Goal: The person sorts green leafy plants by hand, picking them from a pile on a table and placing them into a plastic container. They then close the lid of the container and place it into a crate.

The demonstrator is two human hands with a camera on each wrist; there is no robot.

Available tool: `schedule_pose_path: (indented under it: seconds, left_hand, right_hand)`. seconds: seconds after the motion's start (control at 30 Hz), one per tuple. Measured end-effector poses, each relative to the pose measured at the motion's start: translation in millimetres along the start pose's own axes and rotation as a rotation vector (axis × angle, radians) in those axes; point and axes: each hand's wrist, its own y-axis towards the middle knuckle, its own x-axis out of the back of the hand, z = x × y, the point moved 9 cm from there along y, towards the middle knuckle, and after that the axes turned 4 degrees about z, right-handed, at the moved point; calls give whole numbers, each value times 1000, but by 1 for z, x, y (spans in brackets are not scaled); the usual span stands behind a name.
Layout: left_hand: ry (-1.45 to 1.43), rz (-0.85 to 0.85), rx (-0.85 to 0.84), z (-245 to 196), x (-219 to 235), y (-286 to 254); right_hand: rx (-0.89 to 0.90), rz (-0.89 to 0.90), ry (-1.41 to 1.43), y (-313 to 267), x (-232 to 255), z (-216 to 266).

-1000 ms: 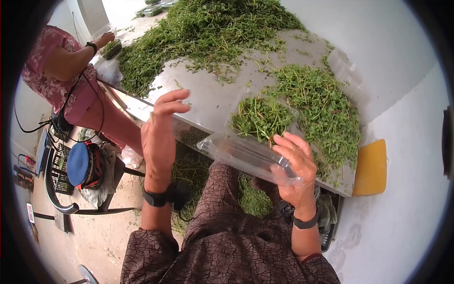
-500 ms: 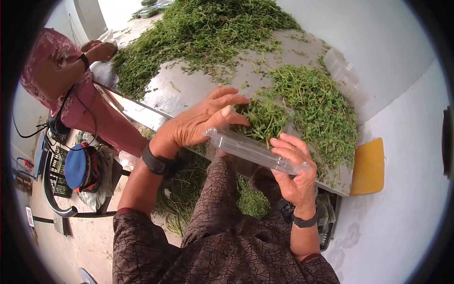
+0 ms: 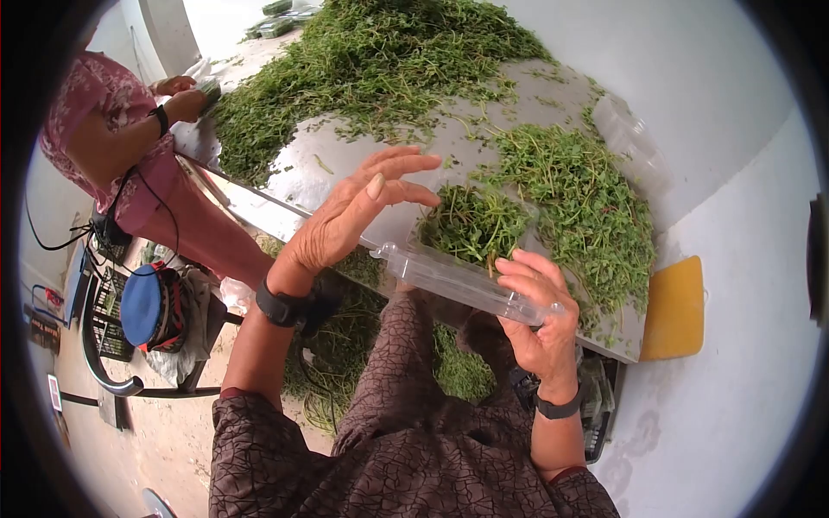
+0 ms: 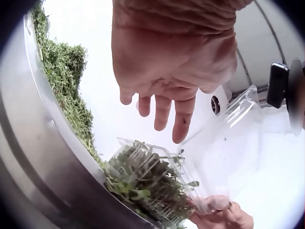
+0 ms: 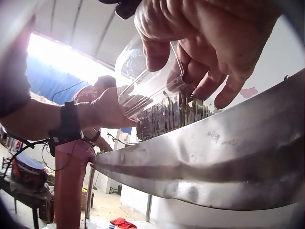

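Observation:
A clear hinged plastic box filled with green leafy stems (image 3: 477, 226) rests at the table's front edge, its clear lid (image 3: 462, 283) tilted up toward the body. My right hand (image 3: 544, 315) pinches the lid's right end between thumb and fingers, fingertips by the greens. My left hand (image 3: 350, 207) hovers left of the box with fingers extended, holding nothing. In the left wrist view the left hand (image 4: 174, 62) is above the box and its greens (image 4: 147, 181). The right wrist view shows the right hand (image 5: 205, 43) at the lid (image 5: 147, 78).
Loose greens (image 3: 587, 216) lie right of the box, with a large heap (image 3: 389, 60) at the back. Clear empty boxes (image 3: 630, 138) stand by the wall. A person in pink (image 3: 129, 164) is at the left. A yellow board (image 3: 676, 309) stands beyond the table's right edge.
My left hand came rightward to the greens, then drew back slightly with its fingers off them. The lid tilts differently in my right hand. The other person's hands have moved.

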Motion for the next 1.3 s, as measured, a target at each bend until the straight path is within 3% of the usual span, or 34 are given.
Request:
schedule_pose_path:
  seconds: [0.17, 0.23, 0.47, 0.53, 0.57, 0.63, 0.9, 1.1, 1.2, 1.3]
  left_hand:
    - [-7, 146, -27, -6, -25, 9]
    - [249, 207, -9, -1, -32, 13]
    - [345, 209, 39, 5, -29, 14]
    - [98, 111, 78, 7, -23, 10]
    - [97, 116, 73, 6, -23, 8]
    - [24, -50, 2, -3, -3, 1]
    - [-300, -87, -47, 11, -5, -18]
    - [-250, -205, 130, 19, -13, -7]
    - [-217, -264, 163, 39, -17, -1]
    - [-174, -269, 282, 45, -19, 2]
  right_hand:
    - [-7, 12, -2, 2, -1, 0]
    - [-10, 15, -8, 1, 0, -1]
    - [4, 14, 3, 0, 1, -4]
    - [4, 9, 1, -1, 2, -6]
    - [7, 2, 2, -1, 2, -6]
    - [1, -9, 2, -2, 3, -5]
    - [-99, -104, 30, 5, 15, -6]
    - [-206, -103, 55, 4, 12, -26]
    - [-454, -151, 253, -1, 8, -50]
    - [-535, -131, 376, 8, 6, -49]
